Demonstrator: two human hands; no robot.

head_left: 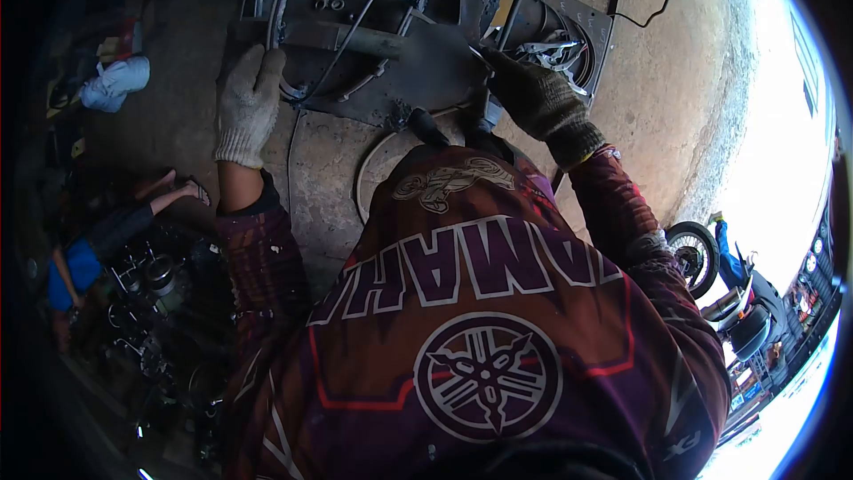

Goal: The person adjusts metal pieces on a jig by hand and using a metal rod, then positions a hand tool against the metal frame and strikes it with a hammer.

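My left hand (250, 105), in a pale knitted glove, is closed around the lower end of a curved metal frame (283, 0) at the upper left. The frame lies over a dark metal work table (435, 62). My right hand (538, 100), in a darker, dirty glove, is closed at the table's right part, with a thin tool tip showing at its fingers; most of what it holds is hidden. Just beyond it lie locking pliers (555, 55) and a coil of cable or wire (582, 67). Two small metal rings (329, 0) rest inside the frame.
Another person (84, 262) sits at the left near dark machine parts (160, 276). A white cloth (115, 84) lies at the upper left. A motorcycle (751, 311) stands at the right. Cables (296, 156) cross the concrete floor. A hoop (362, 178) is by my legs.
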